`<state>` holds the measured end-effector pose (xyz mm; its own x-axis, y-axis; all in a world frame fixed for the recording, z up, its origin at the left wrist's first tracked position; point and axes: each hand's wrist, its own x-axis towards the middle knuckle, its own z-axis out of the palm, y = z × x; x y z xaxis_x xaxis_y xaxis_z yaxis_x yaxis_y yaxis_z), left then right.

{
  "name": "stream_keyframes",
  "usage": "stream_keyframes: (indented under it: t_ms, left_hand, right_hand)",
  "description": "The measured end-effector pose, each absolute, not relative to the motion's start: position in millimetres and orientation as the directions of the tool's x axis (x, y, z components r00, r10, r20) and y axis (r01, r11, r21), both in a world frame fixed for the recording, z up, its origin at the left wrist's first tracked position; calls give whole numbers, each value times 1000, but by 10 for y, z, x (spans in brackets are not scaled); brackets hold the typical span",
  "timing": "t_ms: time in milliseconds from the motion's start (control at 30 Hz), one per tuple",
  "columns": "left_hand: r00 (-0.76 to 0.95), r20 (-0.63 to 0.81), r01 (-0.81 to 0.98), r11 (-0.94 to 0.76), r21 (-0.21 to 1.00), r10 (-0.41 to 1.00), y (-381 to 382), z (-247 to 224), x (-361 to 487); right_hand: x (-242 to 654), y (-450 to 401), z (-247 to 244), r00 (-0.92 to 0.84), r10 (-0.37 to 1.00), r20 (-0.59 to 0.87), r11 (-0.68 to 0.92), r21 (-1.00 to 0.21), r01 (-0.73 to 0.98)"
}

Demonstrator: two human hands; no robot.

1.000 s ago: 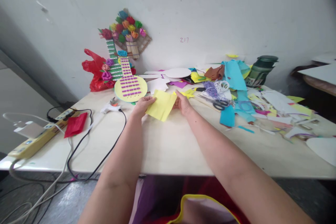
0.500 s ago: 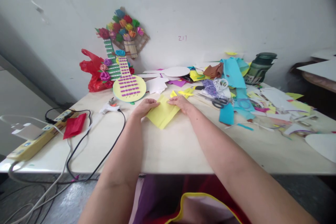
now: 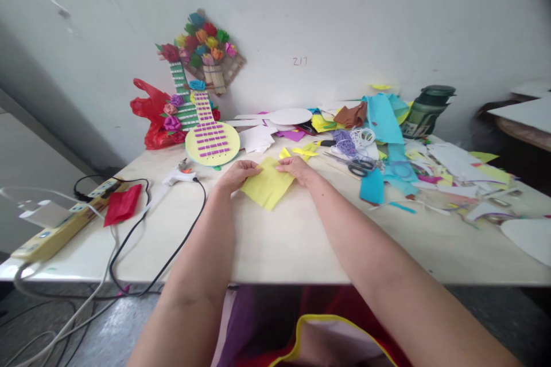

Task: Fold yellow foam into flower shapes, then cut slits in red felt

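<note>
A yellow square of thin crepe-like paper [image 3: 269,186] is stretched between my hands, one corner pointing toward me, above the middle of the table [image 3: 284,246]. My left hand [image 3: 236,176] pinches its left corner between thumb and fingers. On the opposite corner, my right hand [image 3: 300,170] has a similar pinch. Just behind the right hand lie small yellow paper strips [image 3: 306,152]. Beyond the left hand leans a round-bodied yellow paper craft [image 3: 212,146] with rows of purple pieces.
A glue gun [image 3: 179,176] with a black cord lies left, near a power strip [image 3: 64,229] and a red packet [image 3: 123,205]. Right are scissors [image 3: 360,167], purple yarn [image 3: 344,143], blue paper [image 3: 371,186], scraps and a green bottle [image 3: 428,110]. Paper flowers [image 3: 206,40] stand against the wall.
The yellow paper's lower corner has shifted slightly to the right. Both hands keep their pinch in nearly the same place.
</note>
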<state>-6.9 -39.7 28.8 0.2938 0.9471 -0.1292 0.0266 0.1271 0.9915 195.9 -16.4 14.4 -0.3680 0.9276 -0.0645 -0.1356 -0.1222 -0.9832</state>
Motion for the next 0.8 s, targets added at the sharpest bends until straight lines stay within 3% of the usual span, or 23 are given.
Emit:
stream_keyframes:
  t_ms: [467,800]
  left_hand:
    - [234,-56,-86,78,993,971,-356,234,-108]
    - [196,-79,-51,90,995,978,-392,276,-80]
  right_hand:
    - [1969,-161,137,-393,919,-17,-135,-952,-275]
    - [2001,-167,140,-375,918,129,38,-969,-243]
